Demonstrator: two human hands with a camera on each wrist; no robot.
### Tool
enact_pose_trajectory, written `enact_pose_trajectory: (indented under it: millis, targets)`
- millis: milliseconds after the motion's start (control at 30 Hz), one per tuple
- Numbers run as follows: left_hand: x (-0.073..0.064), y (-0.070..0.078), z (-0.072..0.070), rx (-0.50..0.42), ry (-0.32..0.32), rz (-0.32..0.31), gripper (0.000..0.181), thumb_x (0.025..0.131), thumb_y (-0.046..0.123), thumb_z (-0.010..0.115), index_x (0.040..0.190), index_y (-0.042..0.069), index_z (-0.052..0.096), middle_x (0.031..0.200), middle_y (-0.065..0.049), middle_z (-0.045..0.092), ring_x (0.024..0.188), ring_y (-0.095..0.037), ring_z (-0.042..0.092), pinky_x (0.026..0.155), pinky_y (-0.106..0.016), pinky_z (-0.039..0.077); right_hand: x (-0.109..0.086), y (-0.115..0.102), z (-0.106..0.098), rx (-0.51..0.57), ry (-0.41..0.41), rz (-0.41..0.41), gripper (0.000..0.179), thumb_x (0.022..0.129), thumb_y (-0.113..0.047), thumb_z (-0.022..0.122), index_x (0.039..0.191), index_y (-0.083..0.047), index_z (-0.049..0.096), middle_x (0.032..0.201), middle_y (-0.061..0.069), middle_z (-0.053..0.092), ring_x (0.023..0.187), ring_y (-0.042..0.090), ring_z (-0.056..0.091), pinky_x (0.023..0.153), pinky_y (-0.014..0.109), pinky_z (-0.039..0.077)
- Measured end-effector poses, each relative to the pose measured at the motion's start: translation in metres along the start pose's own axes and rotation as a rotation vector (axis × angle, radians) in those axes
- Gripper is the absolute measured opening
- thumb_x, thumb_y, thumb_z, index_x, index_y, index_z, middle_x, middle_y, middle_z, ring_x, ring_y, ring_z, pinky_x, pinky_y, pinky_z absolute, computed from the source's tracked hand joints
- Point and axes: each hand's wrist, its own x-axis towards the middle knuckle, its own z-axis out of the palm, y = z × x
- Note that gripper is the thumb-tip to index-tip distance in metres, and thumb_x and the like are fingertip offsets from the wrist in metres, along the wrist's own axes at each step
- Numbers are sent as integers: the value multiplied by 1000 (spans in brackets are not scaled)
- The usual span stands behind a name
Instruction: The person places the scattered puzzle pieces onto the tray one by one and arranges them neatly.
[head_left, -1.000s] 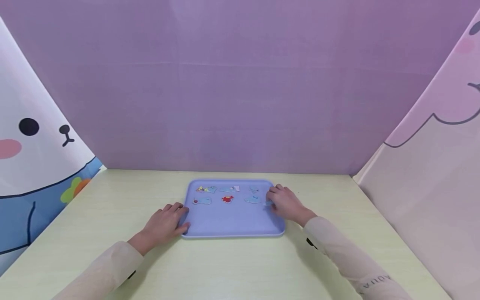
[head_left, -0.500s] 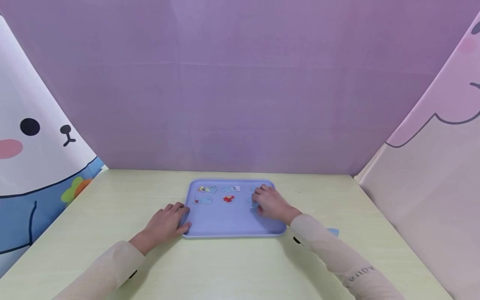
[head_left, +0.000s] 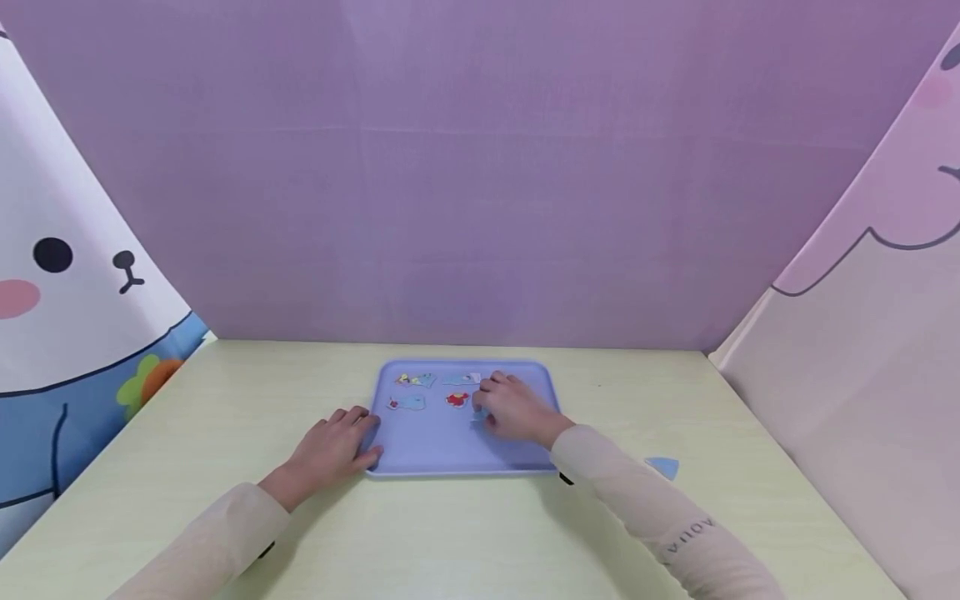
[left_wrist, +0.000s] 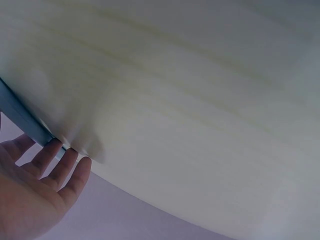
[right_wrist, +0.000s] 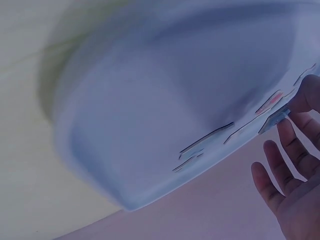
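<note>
A lilac tray [head_left: 435, 450] lies on the table with several flat printed puzzle pieces in its far half. My left hand [head_left: 330, 450] rests at the tray's left rim, fingers extended; the left wrist view shows the fingertips along that edge. Over the middle of the tray, my right hand [head_left: 512, 410] pinches a small light blue puzzle piece [right_wrist: 274, 120] between thumb and forefinger. Just left of it sits a red piece [head_left: 457, 400]. Further left are a pale blue piece [head_left: 408, 402] and a yellow-and-blue one [head_left: 417, 380]. The right hand hides part of the tray's right side.
A blue piece [head_left: 663, 467] lies on the pale wooden table [head_left: 465, 542], to the right of the tray. A purple cloth wall [head_left: 480, 208] stands behind the table, and printed cartoon panels flank both sides.
My right hand has moved left across the tray, from its right edge to the middle, with the light blue piece. The blue piece on the table has come out from behind the sleeve.
</note>
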Motion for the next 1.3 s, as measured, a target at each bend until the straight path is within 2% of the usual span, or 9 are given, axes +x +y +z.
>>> enact_pose_trajectory:
  millis: [333,733,967,1300]
  targets:
    - [1,0,2,-1,-9,-7,50,82,42,62,116,5,58,115,-14,57,100,-30,55,72,-46,50,19,-16,2,-1,-29,-17,20,77,-14,65,96,-20,67,100,-5,62,94,15,51,87,33,46]
    - [0,-1,-1,-1,1,-4,49,82,41,62,115,5,59,114,-13,57,98,-30,55,70,-45,50,41,-38,3,29,-15,-48,17,75,-16,67,91,-21,67,93,-7,62,91,14,50,83,32,44]
    - [0,-1,-1,12,11,6,47,82,40,62,114,5,59,113,-13,57,97,-30,56,68,-44,51,55,-51,3,35,-27,-46,18,75,-19,68,92,-21,66,95,-9,63,93,12,50,83,30,44]
    - [-1,-1,-1,5,13,12,48,82,40,61,114,5,59,113,-12,58,95,-30,56,66,-44,50,68,-63,5,79,-66,-22,16,76,-22,70,91,-21,67,94,-10,62,87,10,46,81,29,44]
